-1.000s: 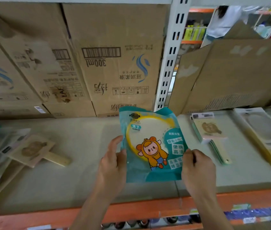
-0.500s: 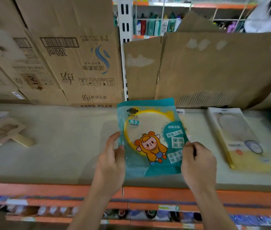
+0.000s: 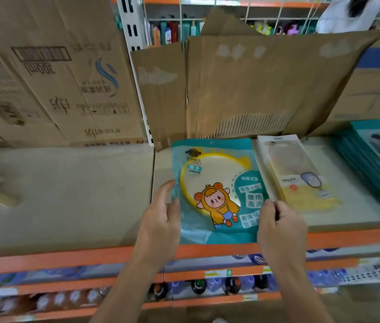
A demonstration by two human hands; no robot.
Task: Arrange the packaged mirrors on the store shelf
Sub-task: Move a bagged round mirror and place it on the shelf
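Teal mirror packet gripped at both side edges over the shelf.

The left hand pinches its left edge, the right hand its right edge; a yellow-rimmed round mirror shows inside. Its right edge overlaps a pale boxed mirror lying flat; a teal packet stack lies farther right. Flattened cardboard and cartons wall the back.
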